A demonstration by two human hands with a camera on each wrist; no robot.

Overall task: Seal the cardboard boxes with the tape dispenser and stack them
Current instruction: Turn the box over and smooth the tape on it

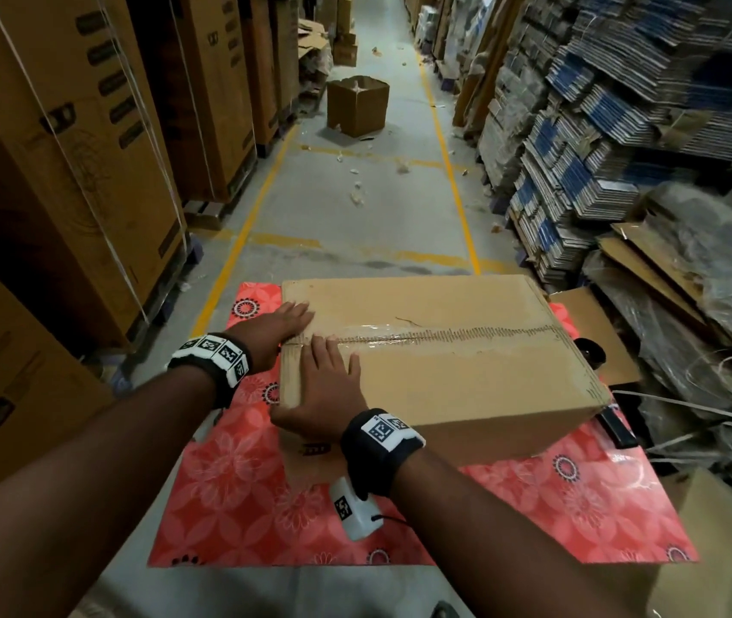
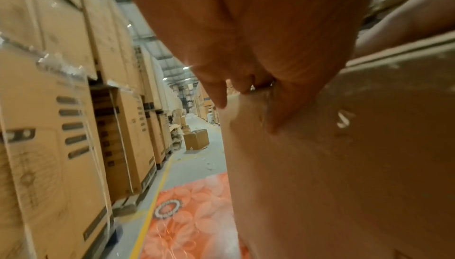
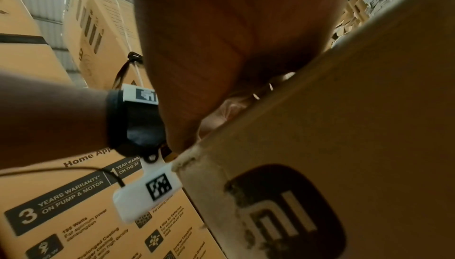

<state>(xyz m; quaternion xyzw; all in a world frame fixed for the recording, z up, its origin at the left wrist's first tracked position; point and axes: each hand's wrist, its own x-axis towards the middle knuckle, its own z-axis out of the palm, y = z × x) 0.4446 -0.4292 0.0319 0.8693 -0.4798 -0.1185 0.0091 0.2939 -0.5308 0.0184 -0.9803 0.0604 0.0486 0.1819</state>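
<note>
I count one closed box under my hands, on a red floral mat in the aisle; a second, open box stands well ahead on the floor. Tall cartons wall off the left, flattened cardboard stacks the right, leaving a floor lane between two yellow lines. My left hand lies flat, fingers straight, at the box's left end beside the taped seam. My right hand presses flat on the near-left corner, thumb over the edge.
</note>
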